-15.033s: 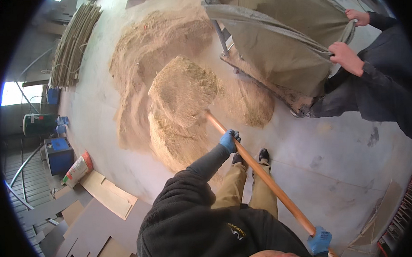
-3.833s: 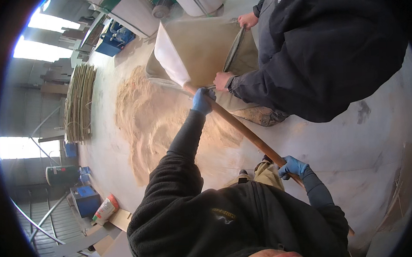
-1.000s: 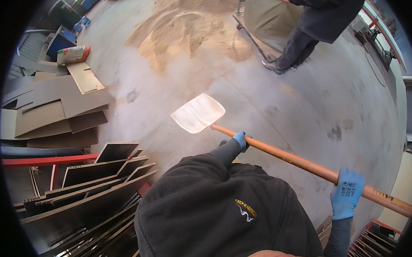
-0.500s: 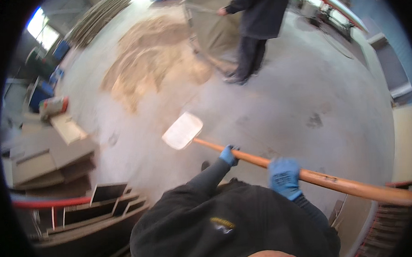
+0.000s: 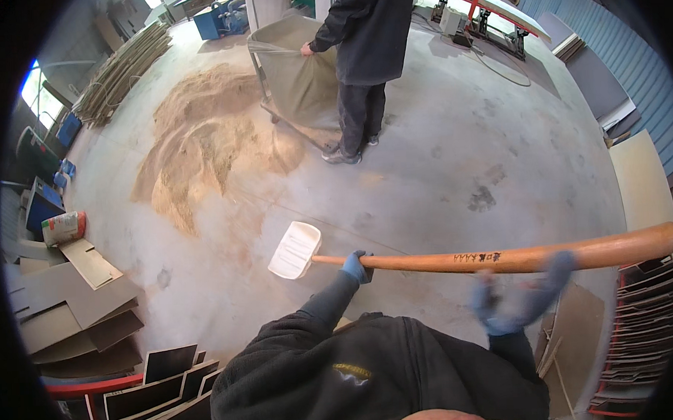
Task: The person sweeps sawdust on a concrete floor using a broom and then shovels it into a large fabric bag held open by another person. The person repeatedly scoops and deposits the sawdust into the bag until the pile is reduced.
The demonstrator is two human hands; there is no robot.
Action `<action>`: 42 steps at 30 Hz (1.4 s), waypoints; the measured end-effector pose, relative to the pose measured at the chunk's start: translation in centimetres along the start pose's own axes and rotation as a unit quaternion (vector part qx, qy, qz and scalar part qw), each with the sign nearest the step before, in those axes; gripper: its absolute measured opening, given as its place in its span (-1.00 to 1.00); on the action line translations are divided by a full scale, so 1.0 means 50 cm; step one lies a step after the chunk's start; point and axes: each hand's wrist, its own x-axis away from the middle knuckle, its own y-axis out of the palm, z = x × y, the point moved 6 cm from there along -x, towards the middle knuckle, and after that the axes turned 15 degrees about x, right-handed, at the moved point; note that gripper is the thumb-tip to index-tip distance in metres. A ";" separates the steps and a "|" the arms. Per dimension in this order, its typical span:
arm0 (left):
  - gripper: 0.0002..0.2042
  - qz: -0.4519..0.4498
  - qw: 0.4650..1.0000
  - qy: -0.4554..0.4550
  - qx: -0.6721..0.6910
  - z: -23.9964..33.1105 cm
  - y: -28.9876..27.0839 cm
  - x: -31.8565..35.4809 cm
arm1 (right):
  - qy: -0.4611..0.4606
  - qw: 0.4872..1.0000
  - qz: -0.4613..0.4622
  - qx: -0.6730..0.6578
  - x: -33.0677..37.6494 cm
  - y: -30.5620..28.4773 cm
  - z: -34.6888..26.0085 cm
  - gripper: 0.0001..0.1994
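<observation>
A shovel with a broad white blade [image 5: 295,250] and a long wooden handle [image 5: 429,262] lies across the view in front of my body. My left hand [image 5: 355,268], in a blue glove, is closed round the handle close to the blade. My right hand [image 5: 517,303], gloved in blue too, is blurred by motion. Its fingers are spread and off the grip, just under the thick end of the handle. Ahead and to the left spreads a heap of sawdust-like material [image 5: 210,144] on the floor.
A person in dark clothes [image 5: 367,58] holds the edge of a large olive bag [image 5: 301,80] on a wheeled frame beside the heap. Boards [image 5: 84,288] are stacked on the left. Racked panels [image 5: 642,332] stand on the right, and a printed sack [image 5: 63,228] lies far left.
My right hand has let go of the handle and opened, moving right. The shovel has swung nearly level, its thick end higher. My view has shifted, so the heap and person appear further left.
</observation>
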 end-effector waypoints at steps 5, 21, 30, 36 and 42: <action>-0.67 0.056 0.998 -0.035 -0.019 -0.010 -0.007 0.006 | 0.315 0.946 0.070 -0.016 0.028 -0.033 0.130 -0.28; -0.70 -0.072 0.992 -0.062 -0.080 -0.081 0.047 0.271 | 0.499 0.701 0.035 -0.509 0.037 0.083 0.038 -0.64; -0.70 -0.106 0.982 -0.033 -0.154 -0.058 0.030 0.246 | 0.520 0.696 0.063 -0.491 0.023 0.068 0.026 -0.67; -0.68 -0.081 0.967 -0.027 -0.242 -0.059 0.017 0.239 | 0.521 0.697 0.070 -0.487 0.044 0.058 0.036 -0.71; -0.65 -0.101 0.958 -0.035 -0.267 -0.070 0.016 0.233 | 0.536 0.695 0.074 -0.474 0.060 0.053 0.041 -0.70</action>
